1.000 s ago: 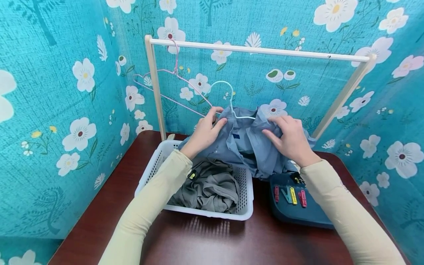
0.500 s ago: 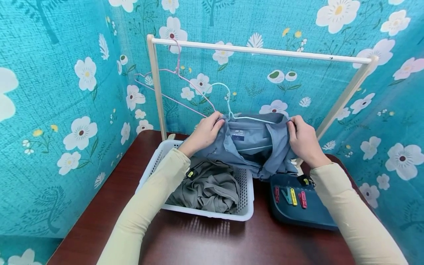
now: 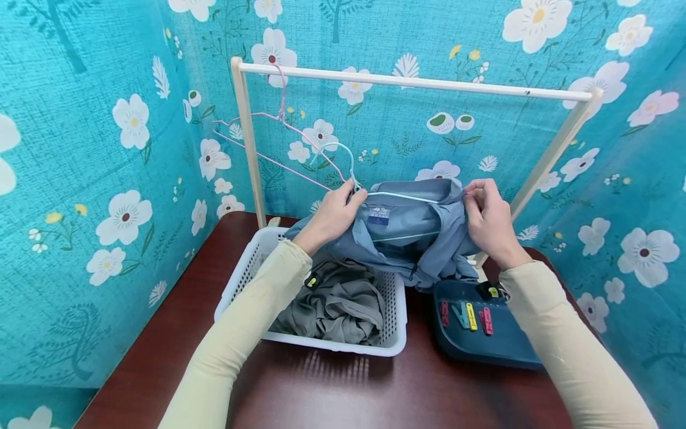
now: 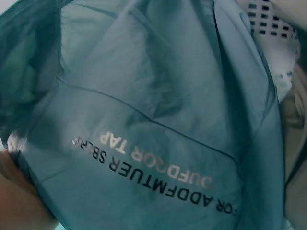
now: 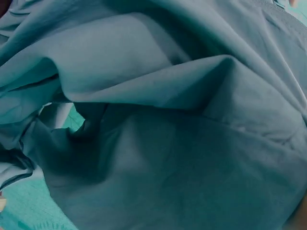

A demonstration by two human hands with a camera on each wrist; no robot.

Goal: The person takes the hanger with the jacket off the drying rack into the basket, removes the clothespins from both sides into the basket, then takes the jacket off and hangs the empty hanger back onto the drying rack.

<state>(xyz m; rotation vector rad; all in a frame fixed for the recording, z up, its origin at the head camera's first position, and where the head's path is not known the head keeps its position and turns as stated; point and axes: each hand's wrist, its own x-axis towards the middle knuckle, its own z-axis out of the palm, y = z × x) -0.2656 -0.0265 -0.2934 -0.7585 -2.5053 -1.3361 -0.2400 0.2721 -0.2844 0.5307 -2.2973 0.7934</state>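
A blue-grey jacket [image 3: 396,250] with a label inside its neck hangs between my two hands, over the basket's right part. Inside its open collar lies a pale blue clothes hanger [image 3: 351,158], hook upward and tilted left. My left hand [image 3: 334,214] pinches the hanger's neck together with the collar's left side. The jacket's right shoulder edge is held by my right hand [image 3: 489,223], thumb against fingers. Printed lettering on the jacket front [image 4: 158,158] fills the left wrist view. Folds of the same cloth [image 5: 158,143] cover most of the right wrist view.
A wooden rack [image 3: 412,80] stands behind, a pink hanger [image 3: 283,110] on its bar at the left. Grey clothing [image 3: 343,304] lies in the white basket [image 3: 399,339]. Several clothes pegs [image 3: 471,316] sit on a dark blue lidded box [image 3: 455,342] at the right.
My right hand has moved right, spreading the collar and showing the label and hanger. My left hand has shifted from the collar to the hanger's neck, and the hook has dropped leftward.
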